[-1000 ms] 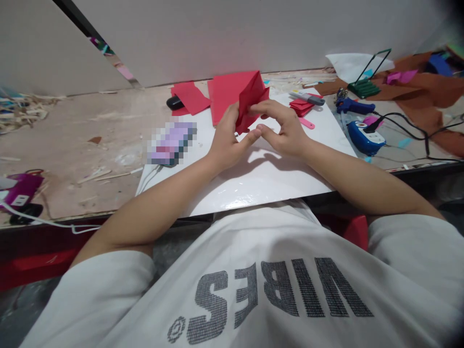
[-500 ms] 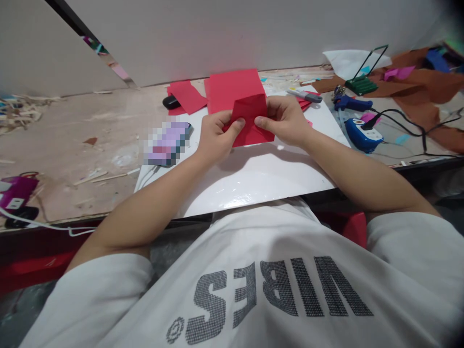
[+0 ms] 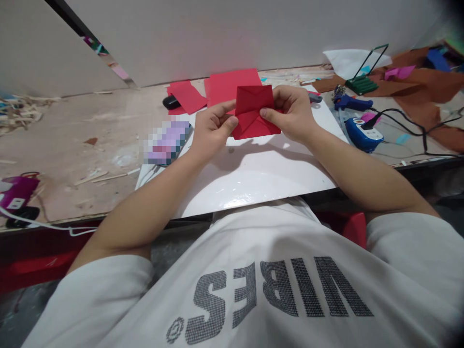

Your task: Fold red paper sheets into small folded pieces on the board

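Note:
Both my hands hold a folded red paper piece [image 3: 254, 112] above a white glossy board [image 3: 253, 174]. My left hand [image 3: 210, 128] pinches its left edge between thumb and fingers. My right hand [image 3: 292, 113] pinches its right edge. The side facing me shows crossing diagonal folds. Behind it, flat red paper sheets [image 3: 224, 84] lie on the board's far end.
A blurred purple object [image 3: 166, 142] sits left of the board. A black item [image 3: 170, 102] lies by a red sheet. Right: a blue glue gun [image 3: 350, 103], a blue device with black cable [image 3: 362, 134], brown fabric [image 3: 424, 87]. A purple gadget [image 3: 16, 193] is at far left.
The red paper piece has been turned and raised a little in both hands, so its folded side with diagonal creases faces me; a second ago it stood edge-on between my fingers.

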`<action>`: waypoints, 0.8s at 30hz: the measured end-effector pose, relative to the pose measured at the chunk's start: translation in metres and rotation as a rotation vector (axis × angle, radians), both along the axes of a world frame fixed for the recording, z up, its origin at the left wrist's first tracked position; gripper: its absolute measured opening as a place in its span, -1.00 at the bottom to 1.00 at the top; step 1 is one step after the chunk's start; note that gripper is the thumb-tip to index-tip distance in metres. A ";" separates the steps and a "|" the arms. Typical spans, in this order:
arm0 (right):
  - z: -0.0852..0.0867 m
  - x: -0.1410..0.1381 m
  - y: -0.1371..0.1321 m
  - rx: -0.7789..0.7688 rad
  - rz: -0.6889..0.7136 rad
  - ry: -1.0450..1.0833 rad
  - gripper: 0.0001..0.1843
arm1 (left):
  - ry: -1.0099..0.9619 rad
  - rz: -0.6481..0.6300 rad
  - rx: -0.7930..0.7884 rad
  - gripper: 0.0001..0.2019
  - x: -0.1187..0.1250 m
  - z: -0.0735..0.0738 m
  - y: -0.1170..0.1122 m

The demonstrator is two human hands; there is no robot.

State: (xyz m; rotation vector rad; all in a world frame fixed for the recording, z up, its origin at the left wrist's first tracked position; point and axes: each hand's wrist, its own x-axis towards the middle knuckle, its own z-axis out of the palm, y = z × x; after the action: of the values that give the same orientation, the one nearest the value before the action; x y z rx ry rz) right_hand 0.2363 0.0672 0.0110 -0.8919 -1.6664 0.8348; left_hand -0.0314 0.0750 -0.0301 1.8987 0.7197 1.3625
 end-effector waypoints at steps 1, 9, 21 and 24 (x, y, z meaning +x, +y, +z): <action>0.000 0.000 0.000 0.004 -0.006 -0.002 -0.53 | -0.001 0.004 -0.007 -0.29 -0.001 -0.001 0.001; -0.003 0.000 -0.004 0.048 -0.008 -0.049 -0.51 | 0.027 0.046 0.066 -0.32 -0.003 -0.011 0.003; 0.002 -0.001 -0.003 0.058 0.025 -0.049 -0.61 | -0.003 0.250 0.153 -0.56 0.014 -0.009 -0.008; 0.002 0.001 -0.003 0.068 0.030 -0.059 -0.71 | 0.024 0.281 0.194 -0.67 0.013 -0.002 -0.016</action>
State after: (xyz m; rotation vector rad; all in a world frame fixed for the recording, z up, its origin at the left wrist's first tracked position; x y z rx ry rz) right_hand 0.2370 0.0643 0.0132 -0.8531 -1.7531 0.7737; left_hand -0.0180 0.0589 -0.0322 2.0235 0.9235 1.6358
